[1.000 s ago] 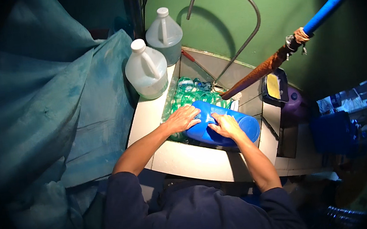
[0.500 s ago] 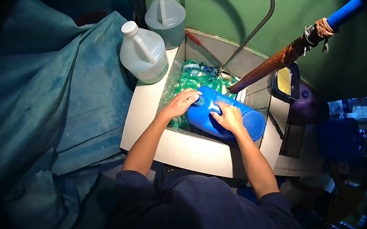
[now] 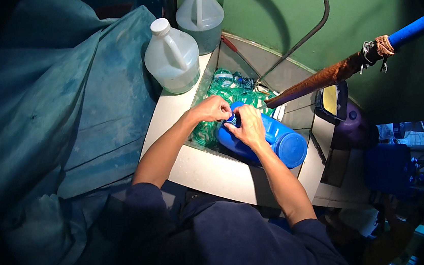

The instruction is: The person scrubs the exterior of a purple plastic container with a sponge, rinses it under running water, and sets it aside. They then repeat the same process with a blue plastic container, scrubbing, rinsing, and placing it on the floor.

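Pinching at the neck (image 3: 233, 121) end of the blue jug (image 3: 273, 127), both hands close together. Jug lies on its side in the tiled basin (image 3: 278, 71), among green bottles (image 3: 203, 134), just beyond the front of the worktop (image 3: 211, 176). Long axis slants from the neck, far left, to the round base, near right.

Right hand (image 3: 250, 124): nearer to the body, reaching over it; thumb and fingers curled about the neck, in contact. Left hand (image 3: 213, 108): comes from the left; fingers bunched narrow at the mouth. I cannot tell whether they grip a cap; knuckles hide it.

Relative position: neck just right of my left fingertips; base to the right, beyond my right wrist.
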Demonstrator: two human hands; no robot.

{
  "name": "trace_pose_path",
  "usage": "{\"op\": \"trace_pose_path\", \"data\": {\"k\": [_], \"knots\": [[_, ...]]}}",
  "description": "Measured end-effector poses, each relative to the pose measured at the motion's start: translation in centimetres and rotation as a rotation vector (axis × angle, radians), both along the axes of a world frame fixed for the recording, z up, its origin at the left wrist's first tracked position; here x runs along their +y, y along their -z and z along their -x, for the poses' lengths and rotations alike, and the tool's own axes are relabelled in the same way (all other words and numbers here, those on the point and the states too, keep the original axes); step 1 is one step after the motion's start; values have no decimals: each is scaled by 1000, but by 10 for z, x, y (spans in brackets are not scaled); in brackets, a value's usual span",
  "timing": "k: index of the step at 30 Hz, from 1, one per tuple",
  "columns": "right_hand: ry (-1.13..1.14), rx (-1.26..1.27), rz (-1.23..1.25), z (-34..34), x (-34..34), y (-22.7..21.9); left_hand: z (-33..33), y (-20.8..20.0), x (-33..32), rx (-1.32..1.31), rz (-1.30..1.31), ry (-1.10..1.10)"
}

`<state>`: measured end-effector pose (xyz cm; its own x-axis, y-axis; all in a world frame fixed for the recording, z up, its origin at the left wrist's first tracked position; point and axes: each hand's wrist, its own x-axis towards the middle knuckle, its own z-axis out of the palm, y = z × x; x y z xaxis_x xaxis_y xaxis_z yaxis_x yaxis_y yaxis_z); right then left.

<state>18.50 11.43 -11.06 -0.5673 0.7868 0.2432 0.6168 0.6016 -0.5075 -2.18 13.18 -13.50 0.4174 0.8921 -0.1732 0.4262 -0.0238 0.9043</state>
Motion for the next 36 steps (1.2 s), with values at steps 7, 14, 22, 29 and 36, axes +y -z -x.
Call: {"op": "trace_pose_path", "data": {"k": [7, 14, 22, 29, 36], "knots": [[3, 67, 3, -8, 2, 8, -4, -9, 14, -19, 257, -32], [18, 83, 76, -7, 8, 7, -8, 4, 16, 132, 131, -82], [-57, 38, 194, -11, 25, 4, -13, 72, -21, -587, 415, -239], [-84, 182, 301, -10, 26, 8, -28, 62, -42, 38, -232, -366], [-127, 161, 373, -14, 31, 15, -31, 44, -48, 61, -525, -397]]}}
